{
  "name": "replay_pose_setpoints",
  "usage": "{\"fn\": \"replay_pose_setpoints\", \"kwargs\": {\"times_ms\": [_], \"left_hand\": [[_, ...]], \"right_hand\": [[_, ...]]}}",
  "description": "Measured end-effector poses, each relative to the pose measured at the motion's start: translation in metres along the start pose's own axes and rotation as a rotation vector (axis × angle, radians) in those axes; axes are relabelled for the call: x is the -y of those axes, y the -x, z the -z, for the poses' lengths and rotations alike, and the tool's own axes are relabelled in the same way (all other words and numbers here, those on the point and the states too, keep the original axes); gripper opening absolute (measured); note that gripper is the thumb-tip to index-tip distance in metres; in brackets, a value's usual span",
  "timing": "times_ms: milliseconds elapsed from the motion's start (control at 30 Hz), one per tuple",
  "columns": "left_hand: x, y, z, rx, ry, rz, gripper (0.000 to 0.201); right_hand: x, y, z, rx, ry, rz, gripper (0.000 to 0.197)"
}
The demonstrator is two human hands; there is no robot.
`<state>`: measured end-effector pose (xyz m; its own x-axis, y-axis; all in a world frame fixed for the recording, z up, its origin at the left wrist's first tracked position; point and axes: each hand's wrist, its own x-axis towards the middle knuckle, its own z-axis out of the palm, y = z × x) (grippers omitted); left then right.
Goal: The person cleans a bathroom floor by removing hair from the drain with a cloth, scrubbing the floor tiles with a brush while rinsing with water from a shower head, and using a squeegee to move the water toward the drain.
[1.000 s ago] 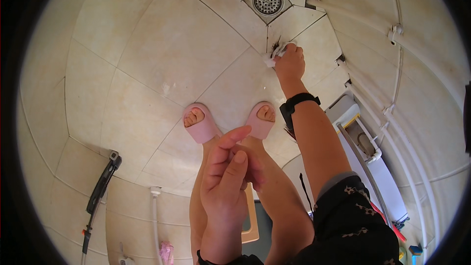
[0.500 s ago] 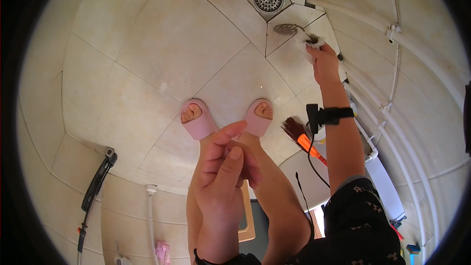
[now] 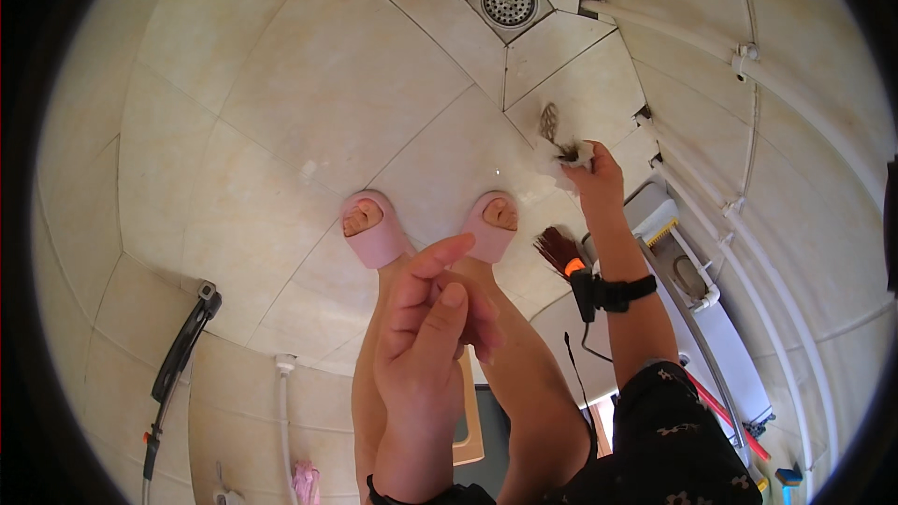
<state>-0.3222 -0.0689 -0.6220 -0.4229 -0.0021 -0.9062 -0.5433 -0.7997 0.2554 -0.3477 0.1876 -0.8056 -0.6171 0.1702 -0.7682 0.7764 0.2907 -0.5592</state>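
Note:
My right hand [image 3: 599, 176] pinches a crumpled white tissue [image 3: 566, 168] above the tiled floor. A dark, hair-like clump [image 3: 569, 153] sits in the tissue. From it a thin, grey-brown, looped piece [image 3: 549, 122] sticks out toward the drain; its kind I cannot make out. My left hand [image 3: 426, 309] hovers in front of my legs, loosely curled, thumb and index finger apart, with nothing visible in it. Beyond the right hand, the round metal floor drain [image 3: 510, 2] lies in its square frame.
Pink slippers [image 3: 376, 234] are on my feet. By my right forearm lies a brush [image 3: 559, 251] with dark red bristles. White pipes [image 3: 673, 28] run along the right wall. At left stands a black-handled pole [image 3: 178, 355]. A wooden-framed thing [image 3: 472, 411] shows between my legs.
My right hand has drawn back from the drain toward me with the tissue and clump. The looped piece now points up instead of sideways. My left hand has barely moved.

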Motion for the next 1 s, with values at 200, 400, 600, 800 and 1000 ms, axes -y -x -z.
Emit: {"fn": "replay_pose_setpoints", "kwargs": {"times_ms": [200, 400, 600, 800, 1000], "left_hand": [[0.001, 0.002, 0.002, -0.022, -0.027, -0.016, 0.03], [0.005, 0.004, -0.01, -0.137, -0.07, -0.035, 0.028], [0.009, 0.009, -0.004, -0.059, -0.059, -0.009, 0.029], [0.034, 0.014, 0.008, -0.063, -0.174, -0.07, 0.024], [0.059, 0.059, -0.001, 0.032, -0.557, -0.308, 0.035]], "right_hand": [[0.014, 0.035, 0.006, -0.016, 0.007, -0.002, 0.03], [0.037, 0.072, 0.017, -0.032, -0.1, 0.04, 0.029], [0.048, 0.092, 0.026, -0.045, -0.029, 0.108, 0.026], [0.089, 0.132, 0.052, -0.101, -0.137, 0.1, 0.029], [0.152, 0.238, 0.085, -0.019, -0.099, 0.054, 0.029]]}}
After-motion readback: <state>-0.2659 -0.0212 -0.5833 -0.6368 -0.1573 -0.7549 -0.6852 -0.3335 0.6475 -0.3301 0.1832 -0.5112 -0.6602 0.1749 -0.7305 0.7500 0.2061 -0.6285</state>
